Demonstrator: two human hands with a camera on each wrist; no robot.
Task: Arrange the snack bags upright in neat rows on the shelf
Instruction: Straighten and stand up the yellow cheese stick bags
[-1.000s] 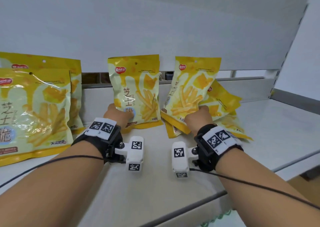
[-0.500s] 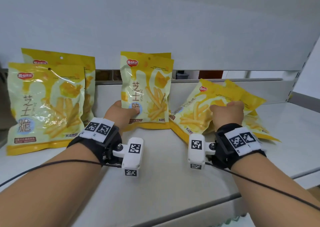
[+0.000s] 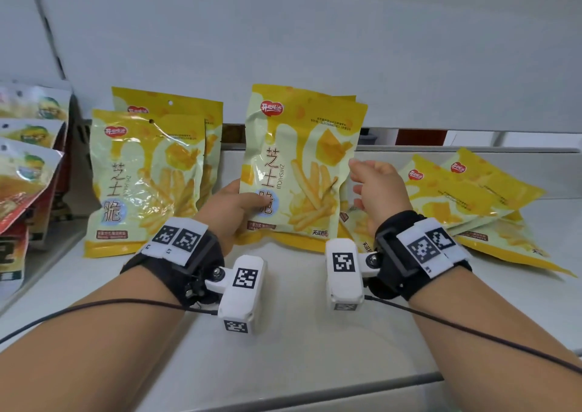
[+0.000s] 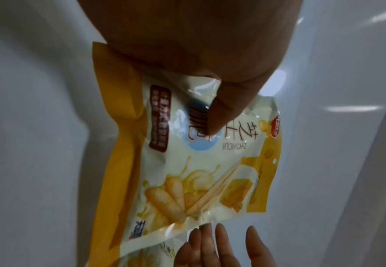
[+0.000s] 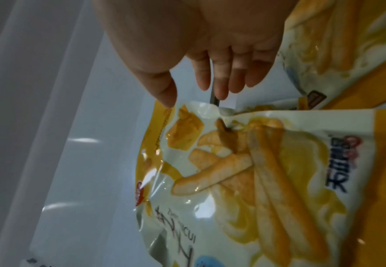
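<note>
Now that the right hand (image 3: 376, 188) has let the leaning bags (image 3: 453, 197) drop and hovers open, left hand (image 3: 233, 210) grips the middle bag (image 3: 302, 162) upright — right-end pile on the shelf (image 3: 299, 342) remains unsorted.

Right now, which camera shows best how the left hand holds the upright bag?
The left wrist view: the left hand's thumb presses the upright bag's front. The head view shows that grip partly; the right wrist view shows only the bag.

Left hand (image 3: 231, 213) grips upright bag (image 3: 299, 162) at lower left, thumb on front. Right hand (image 3: 379, 188) beside bag's right edge, fingers loosely extended, holding nothing.
</note>
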